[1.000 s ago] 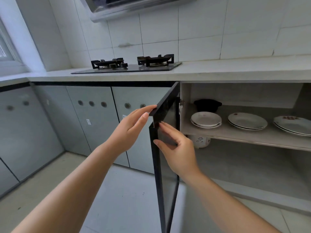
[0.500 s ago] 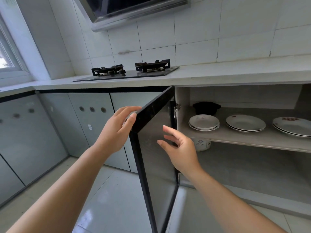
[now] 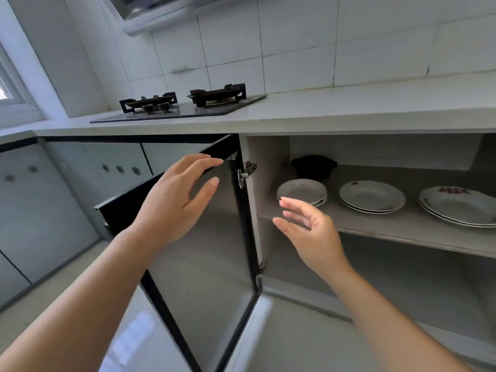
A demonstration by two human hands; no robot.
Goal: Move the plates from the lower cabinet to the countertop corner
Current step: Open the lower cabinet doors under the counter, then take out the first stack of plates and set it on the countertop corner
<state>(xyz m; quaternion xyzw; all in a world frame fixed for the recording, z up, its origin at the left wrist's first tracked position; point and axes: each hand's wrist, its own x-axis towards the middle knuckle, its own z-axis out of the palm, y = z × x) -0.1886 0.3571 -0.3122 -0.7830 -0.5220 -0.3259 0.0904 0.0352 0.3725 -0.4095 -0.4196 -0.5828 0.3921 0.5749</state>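
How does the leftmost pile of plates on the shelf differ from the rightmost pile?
The leftmost pile looks smaller across than the rightmost pile, which runs out of the picture. The leftmost pile shows only a faint mark, while the rightmost pile has a dark reddish pattern near its far rim. The right hand partly covers the leftmost pile; nothing covers the rightmost pile. Both are pale and stacked flat on one shelf.

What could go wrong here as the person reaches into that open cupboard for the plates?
The plates sit in stacks of two or so; the right hand nearest the left stack could tip one off when lifting. The open cabinet door stands beside the arms, so an elbow might knock it. The black pot close behind that stack could get bumped. The left hand holds nothing.
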